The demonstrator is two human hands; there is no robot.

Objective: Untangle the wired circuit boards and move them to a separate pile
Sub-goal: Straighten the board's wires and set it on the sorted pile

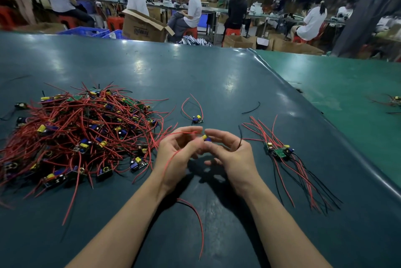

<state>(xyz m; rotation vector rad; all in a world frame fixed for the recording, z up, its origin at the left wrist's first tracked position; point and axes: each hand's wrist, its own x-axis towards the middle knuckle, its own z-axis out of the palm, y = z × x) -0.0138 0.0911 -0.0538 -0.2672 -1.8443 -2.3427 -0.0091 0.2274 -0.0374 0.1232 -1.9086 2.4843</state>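
A big tangled heap of circuit boards (80, 133) with red and black wires lies on the left of the dark green table (195, 77). A small separate pile of boards (280, 150), wires laid out toward me, lies on the right. Between them, above the table, my right hand (230, 155) holds a small board with a yellow capacitor (205, 137) in its fingertips. My left hand (175, 155) pinches that board's red wire (171, 159), which trails down past my wrist. A single board (197, 119) with looping wires lies just beyond my hands.
A loose black wire (251, 109) lies past the right pile, and a red-and-black wire pair (195, 213) lies between my forearms. A lighter green table (347, 98) adjoins on the right with another board (393, 101). Seated people, cardboard boxes and blue crates fill the background.
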